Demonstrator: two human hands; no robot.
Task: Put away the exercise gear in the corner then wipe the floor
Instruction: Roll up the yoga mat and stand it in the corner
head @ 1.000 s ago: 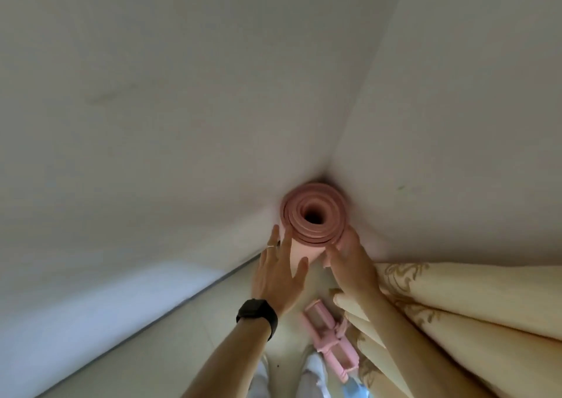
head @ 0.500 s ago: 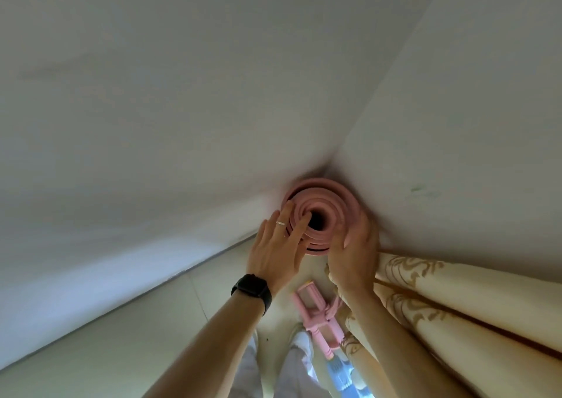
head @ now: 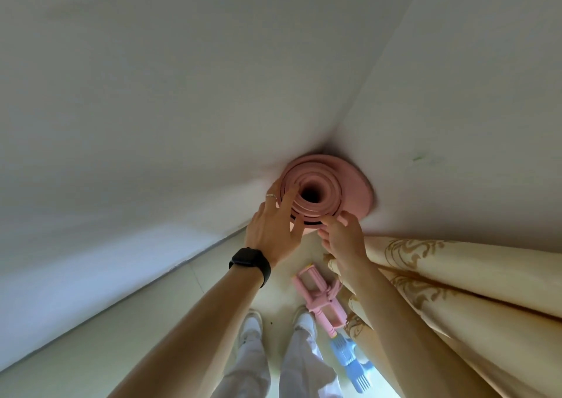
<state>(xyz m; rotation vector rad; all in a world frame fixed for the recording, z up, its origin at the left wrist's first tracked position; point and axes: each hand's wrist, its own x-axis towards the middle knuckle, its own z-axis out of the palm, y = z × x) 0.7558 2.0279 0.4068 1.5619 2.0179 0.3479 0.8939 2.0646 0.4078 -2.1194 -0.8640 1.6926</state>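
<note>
Two hands meet on one pink mat (head: 349,184), a foam roll standing on end in the corner where two plain pale walls join, its top a tight spiral round a dark hollow core. Left of the mat, I see the left hand (head: 273,230) lying flat on that spiral with fingers spread and straight; it wears one silver ring (head: 270,196) and one black watch (head: 251,264). At the mat's near rim the right hand (head: 342,239) pinches the loose outer layer with bent fingertips. Below the mat, on the smooth pale floor (head: 121,337), stand two white shoes (head: 251,321), and just right of them lie one pink plastic framed gadget (head: 316,297) and one blue toothed piece (head: 349,364). Right of the mat hangs a cream curtain (head: 456,276) in soft folds with gold scrollwork.
</note>
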